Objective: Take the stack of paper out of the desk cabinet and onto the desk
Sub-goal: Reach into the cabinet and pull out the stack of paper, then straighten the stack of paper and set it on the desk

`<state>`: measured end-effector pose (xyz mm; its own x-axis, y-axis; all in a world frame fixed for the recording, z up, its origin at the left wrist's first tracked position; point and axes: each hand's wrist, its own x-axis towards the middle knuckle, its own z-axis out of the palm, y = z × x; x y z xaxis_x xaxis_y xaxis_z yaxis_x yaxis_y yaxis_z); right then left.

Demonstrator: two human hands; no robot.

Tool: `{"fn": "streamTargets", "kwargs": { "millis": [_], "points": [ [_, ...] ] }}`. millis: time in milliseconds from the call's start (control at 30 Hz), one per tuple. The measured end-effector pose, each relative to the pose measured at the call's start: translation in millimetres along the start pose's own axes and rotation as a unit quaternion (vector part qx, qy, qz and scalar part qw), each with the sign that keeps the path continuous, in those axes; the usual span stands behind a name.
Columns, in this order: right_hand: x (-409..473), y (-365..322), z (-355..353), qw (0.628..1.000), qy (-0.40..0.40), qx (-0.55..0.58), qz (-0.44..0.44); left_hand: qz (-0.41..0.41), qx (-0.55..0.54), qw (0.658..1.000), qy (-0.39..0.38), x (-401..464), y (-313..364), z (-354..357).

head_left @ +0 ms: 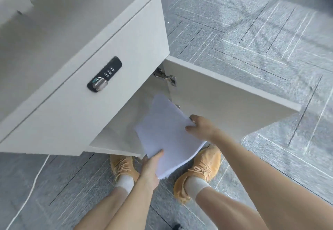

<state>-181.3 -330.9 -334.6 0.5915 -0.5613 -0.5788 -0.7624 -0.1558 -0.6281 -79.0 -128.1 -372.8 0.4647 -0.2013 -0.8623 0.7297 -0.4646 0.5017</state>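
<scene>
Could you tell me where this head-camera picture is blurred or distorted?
Head view: the desk top at upper left is smeared and featureless; wide-angle bending slants the cabinet door; the stack of paper looks washed out, while both hands stay fairly sharp.

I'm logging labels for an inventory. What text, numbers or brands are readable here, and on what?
Black combination lock on the white cabinet drawer front: three digit wheels, too blurred to read.
White stack of paper, in the grip of both hands: no print visible.
Orange sneakers: no legible brand.

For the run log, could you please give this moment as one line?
both hands, left and right, grip white paper stack | stack partly out of white desk cabinet | white cabinet door open
</scene>
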Motion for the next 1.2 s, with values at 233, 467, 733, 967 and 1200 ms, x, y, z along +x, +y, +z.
{"fn": "streamTargets", "kwargs": {
  "millis": [233,467,733,967,1200],
  "points": [
    [-154.2,-15.4,-63.8,0.997,0.076,0.02,-0.011,0.076,-0.013,0.996,-0.049,-157.7,1.9,9.3],
    [-299.4,-50.4,-113.7,0.984,0.114,0.114,-0.068,0.18,-0.027,0.98,-0.082,-306.2,-3.8,-6.5],
    [-437.1,-133.6,-154.1,0.939,0.162,0.231,-0.198,0.336,-0.056,0.932,-0.126,-461.8,60.8,-57.2],
    [-492.0,-278.1,-143.1,0.863,0.085,0.373,-0.329,0.381,-0.107,0.9,-0.185,-569.8,151.9,-179.4],
    [-441.5,-411.6,-104.0,0.878,-0.006,0.295,-0.378,0.454,-0.101,0.879,-0.105,-555.0,225.0,-284.2]
  ]
}}
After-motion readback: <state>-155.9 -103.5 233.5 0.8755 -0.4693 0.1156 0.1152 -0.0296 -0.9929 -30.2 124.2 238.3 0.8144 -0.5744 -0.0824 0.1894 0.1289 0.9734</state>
